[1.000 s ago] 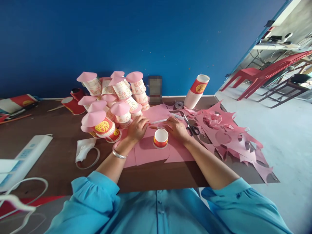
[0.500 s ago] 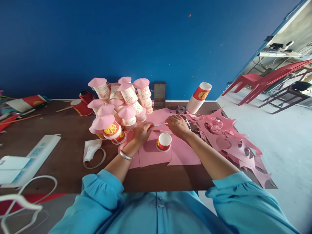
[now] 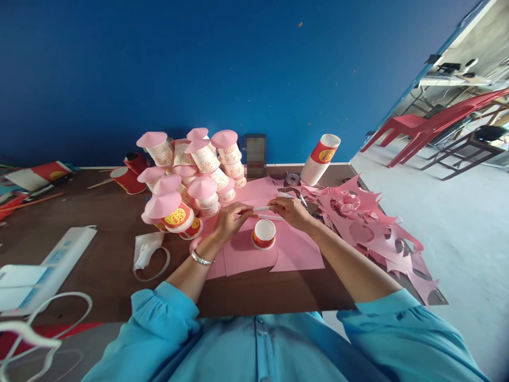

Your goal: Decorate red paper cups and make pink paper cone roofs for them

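Drawn closer, left hand (image 3: 229, 221) and right hand (image 3: 293, 212) pinch white pen (image 3: 262, 209).

No text can be read; yellow emblems (image 3: 326, 156) on red-and-white cups (image 3: 318, 152), centre-left and centre-right, are not resolved.

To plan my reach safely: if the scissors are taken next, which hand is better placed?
Right, I think: the right hand is close beside the scissors; the left hand is farther away. Both seem to hold the white stick.

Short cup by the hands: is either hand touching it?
No, left hand and right hand both hold the slim white stick beyond the cup.
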`<state>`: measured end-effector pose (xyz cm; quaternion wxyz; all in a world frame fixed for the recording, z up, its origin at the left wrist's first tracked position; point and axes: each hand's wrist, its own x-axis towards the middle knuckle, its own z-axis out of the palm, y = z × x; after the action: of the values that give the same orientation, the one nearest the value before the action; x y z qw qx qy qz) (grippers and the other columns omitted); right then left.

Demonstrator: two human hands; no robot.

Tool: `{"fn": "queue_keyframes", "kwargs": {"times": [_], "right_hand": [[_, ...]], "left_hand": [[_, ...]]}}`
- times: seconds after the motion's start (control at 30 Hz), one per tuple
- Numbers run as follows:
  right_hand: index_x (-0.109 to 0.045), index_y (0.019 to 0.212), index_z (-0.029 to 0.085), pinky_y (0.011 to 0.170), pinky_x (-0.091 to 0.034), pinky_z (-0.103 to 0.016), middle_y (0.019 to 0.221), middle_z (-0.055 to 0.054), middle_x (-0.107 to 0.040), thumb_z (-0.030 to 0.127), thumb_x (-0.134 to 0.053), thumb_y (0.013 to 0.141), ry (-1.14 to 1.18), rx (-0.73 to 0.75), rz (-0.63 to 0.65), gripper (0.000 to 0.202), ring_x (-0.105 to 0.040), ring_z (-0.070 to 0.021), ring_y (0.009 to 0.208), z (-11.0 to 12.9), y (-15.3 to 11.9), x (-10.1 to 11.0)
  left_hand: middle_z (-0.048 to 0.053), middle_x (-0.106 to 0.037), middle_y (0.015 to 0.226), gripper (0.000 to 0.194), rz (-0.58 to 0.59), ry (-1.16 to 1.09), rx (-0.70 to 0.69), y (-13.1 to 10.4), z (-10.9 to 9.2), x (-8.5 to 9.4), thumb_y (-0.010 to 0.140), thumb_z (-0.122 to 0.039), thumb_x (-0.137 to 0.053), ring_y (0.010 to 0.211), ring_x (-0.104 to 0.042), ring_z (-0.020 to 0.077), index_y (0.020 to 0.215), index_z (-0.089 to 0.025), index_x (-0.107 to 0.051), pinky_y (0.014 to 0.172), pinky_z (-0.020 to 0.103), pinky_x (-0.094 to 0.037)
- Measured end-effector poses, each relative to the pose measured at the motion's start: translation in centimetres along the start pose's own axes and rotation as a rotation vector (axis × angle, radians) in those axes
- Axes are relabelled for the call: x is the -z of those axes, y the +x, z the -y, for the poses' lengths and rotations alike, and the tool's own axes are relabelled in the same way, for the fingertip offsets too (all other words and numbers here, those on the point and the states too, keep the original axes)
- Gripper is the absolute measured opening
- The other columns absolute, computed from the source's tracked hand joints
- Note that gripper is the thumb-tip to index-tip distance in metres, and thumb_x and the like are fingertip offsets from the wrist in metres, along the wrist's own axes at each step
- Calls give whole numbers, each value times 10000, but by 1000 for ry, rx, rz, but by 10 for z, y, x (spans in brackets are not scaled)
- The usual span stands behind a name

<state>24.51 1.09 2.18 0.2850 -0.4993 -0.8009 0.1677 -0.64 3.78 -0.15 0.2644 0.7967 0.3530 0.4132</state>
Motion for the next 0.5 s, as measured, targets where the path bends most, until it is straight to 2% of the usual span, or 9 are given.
{"fn": "queue_keyframes", "kwargs": {"times": [0.1, 0.17, 0.23, 0.33, 0.43, 0.5], "right_hand": [[-751, 1066, 213, 713, -513, -252, 934, -36, -784, 261, -579, 1032, -55, -47, -7, 182, -704, -160, 802, 0, 0, -8], [-749, 1084, 213, 783, -527, -276, 1022, -64, -784, 251, -576, 1033, -119, -87, -29, 185, -713, -184, 903, -1, 1, -12], [-753, 1067, 201, 851, -535, -323, 1058, -100, -775, 217, -562, 1027, -201, -134, -55, 195, -705, -228, 1002, -4, 1, -14], [-760, 1047, 190, 949, -535, -400, 1104, -136, -760, 154, -590, 981, -312, -169, -68, 185, -668, -288, 1123, -6, 1, -12], [-755, 1104, 187, 1035, -516, -453, 1227, -151, -728, 142, -615, 955, -378, -158, -61, 210, -634, -314, 1196, -1, -2, -4], [-744, 1155, 186, 1033, -527, -456, 1261, -151, -713, 155, -599, 965, -400, -151, -51, 241, -634, -314, 1199, 4, -6, 2]], "left_hand": [[88, -801, 1122, 263, 15, 103, -59, 1, 2, -3, 988, -399, -658, 1031, -763, 233, 1144, -210, -752, 925, 392, -637], [111, -754, 1272, 338, -33, 198, -145, 3, 5, -4, 1003, -374, -628, 1186, -712, 257, 1293, -209, -684, 1040, 447, -593], [126, -720, 1327, 357, -116, 271, -212, 4, 7, -3, 1017, -304, -590, 1257, -672, 261, 1358, -204, -629, 1094, 469, -555], [119, -732, 1247, 297, -197, 316, -271, 6, 5, 1, 1017, -209, -555, 1201, -685, 244, 1303, -201, -632, 1069, 453, -560], [102, -740, 1172, 250, -175, 310, -337, 9, -5, 7, 1006, -159, -559, 1140, -695, 228, 1237, -199, -646, 1021, 427, -580], [93, -746, 1132, 223, -144, 286, -364, 12, -15, 13, 1006, -145, -560, 1107, -702, 217, 1202, -193, -654, 997, 410, -591]]}}
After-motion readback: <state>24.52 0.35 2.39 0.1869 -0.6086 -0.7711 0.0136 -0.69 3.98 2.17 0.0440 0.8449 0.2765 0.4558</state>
